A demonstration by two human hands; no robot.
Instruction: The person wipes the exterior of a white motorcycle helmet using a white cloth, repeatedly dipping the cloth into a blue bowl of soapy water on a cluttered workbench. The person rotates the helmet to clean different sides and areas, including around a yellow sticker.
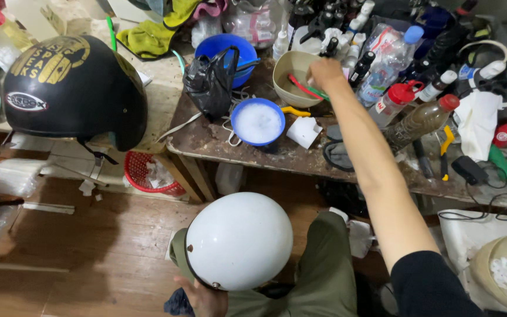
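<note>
Risks at the bench: one-handed helmet, long reach over clutter

Largest risk: the white helmet rests on the person's lap, steadied only by the left hand at its lower rim. Fingers curl under the edge; how firmly they grip cannot be told. The smooth round shell could roll off the knee to the wooden floor if the body leans further.

Next: the right hand stretches across the bench into the beige bowl. Its fingers look bunched together at something inside; what they pinch cannot be told. The forearm passes just beside upright bottles, among them the red-capped bottle; a sideways drift could topple them.

Smaller: the blue bowl of foam sits near the bench edge, below the reach, and could be knocked.

Helmet appearance: glossy, plain white, dome up, dark rim trim, small rivets low on one side, no visible damage
</note>
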